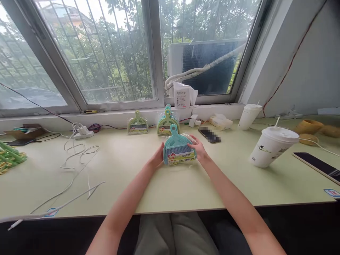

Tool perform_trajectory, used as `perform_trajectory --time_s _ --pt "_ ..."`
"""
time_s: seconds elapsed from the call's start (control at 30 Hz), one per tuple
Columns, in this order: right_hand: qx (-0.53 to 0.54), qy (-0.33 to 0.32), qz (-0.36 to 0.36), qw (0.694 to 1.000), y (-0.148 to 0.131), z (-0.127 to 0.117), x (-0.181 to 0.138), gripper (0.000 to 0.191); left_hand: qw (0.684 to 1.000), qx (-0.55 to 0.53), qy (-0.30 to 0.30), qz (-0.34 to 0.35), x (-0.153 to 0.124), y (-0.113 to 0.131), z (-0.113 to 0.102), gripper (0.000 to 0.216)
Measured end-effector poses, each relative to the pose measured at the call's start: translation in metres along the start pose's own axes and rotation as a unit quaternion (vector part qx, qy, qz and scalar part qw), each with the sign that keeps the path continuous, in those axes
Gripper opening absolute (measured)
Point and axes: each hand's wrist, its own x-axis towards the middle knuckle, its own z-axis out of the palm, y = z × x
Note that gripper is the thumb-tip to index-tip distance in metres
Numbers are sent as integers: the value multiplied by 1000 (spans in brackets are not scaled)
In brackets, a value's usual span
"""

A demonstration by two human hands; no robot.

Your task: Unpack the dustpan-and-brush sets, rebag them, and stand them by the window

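Between my hands is a teal dustpan and brush set (177,142) in clear plastic wrap, its handle up and a printed label across its front. My left hand (158,155) grips its left edge, fingers mostly hidden behind it. On the other edge, my right hand (198,148) is closed round it, thumb on the front. Just behind stands a row of wrapped sets, a green dustpan (167,122) foremost. Another green dustpan set (137,123) leans at the wall to the left.
White cups with straws (273,147) (249,116), a phone (209,134) and a tissue pack (221,121) lie to the right. Loose white cables (77,156) and a power strip (84,134) spread over the left side. A tissue box (183,97) sits on the windowsill.
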Motion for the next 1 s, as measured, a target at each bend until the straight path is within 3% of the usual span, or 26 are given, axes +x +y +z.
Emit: perform_trajectory --time_s 0.03,0.1,0.17,0.27,0.33,0.43,0.5,0.6,0.77,0.87,1.0 --pt "-13 -7 4 1000 0 0 -1 74 997 -34 -50 -38 0 -5 -1 65" --pt "-72 -14 -10 997 1 5 -5 72 993 -69 -62 -68 -3 -13 -2 57" --pt "-181 42 -59 981 1 16 -14 64 994 -86 -7 -67 -7 -17 -3 50" --pt "-356 167 -157 906 0 40 -32 36 988 -125 78 -37 -6 -18 -7 44" --pt "-403 187 -212 870 -1 55 -43 21 980 -164 115 -3 -2 -18 -9 43" --pt "-366 177 -245 880 2 68 -54 29 962 -217 157 44 1 -17 -11 44" --pt "-316 120 -199 920 7 69 -54 37 952 -241 178 65 -1 -16 -11 44" --pt "-273 14 -60 960 12 65 -48 43 947 -252 180 86 -6 -12 -8 43" --pt "-200 8 127 972 9 52 -41 39 953 -251 141 91 -9 -9 -3 43" --pt "-169 -5 156 973 6 43 -37 38 963 -240 103 70 -6 -10 -7 43" --pt "-186 22 120 975 8 30 -25 30 988 -148 4 40 -6 -4 -20 51"
